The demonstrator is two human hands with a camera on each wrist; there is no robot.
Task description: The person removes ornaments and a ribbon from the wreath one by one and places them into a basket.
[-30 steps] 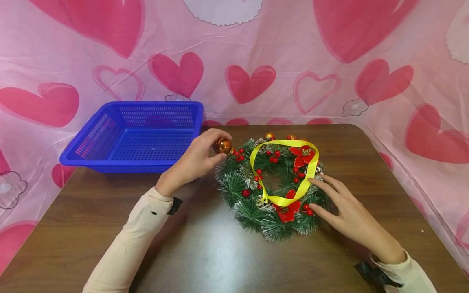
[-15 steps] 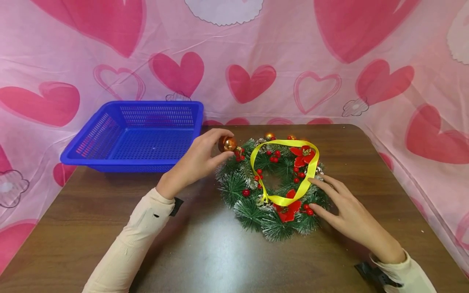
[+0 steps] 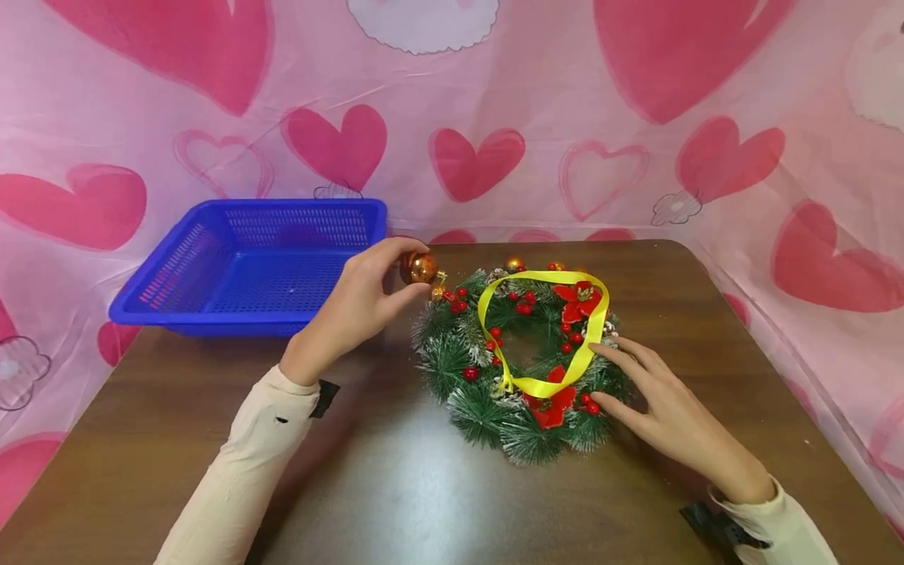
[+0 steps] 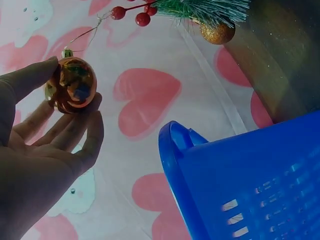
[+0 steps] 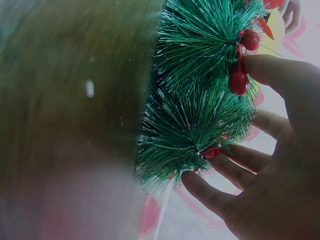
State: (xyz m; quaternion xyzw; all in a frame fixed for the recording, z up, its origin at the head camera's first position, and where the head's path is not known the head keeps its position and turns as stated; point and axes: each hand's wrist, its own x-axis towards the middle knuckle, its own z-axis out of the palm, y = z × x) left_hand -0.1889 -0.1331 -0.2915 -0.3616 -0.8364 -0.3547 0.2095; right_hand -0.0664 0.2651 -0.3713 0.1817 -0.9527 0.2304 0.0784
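No legible text, label, brand, number or sign in any view: none on the shiny copper-orange ball ornament point(image 3: 422, 267), the bright yellow ribbon loop point(image 3: 540, 388), the rectangular blue plastic basket point(image 3: 233, 317), or the pink fabric backdrop point(image 3: 551, 86) printed with red hearts.

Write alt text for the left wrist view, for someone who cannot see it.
A left hand holds a shiny copper ornament ball. Along the top, red berries and a glittery gold ball show beside the green wreath; a blue basket fills the lower right, with pink heart-patterned cloth behind.
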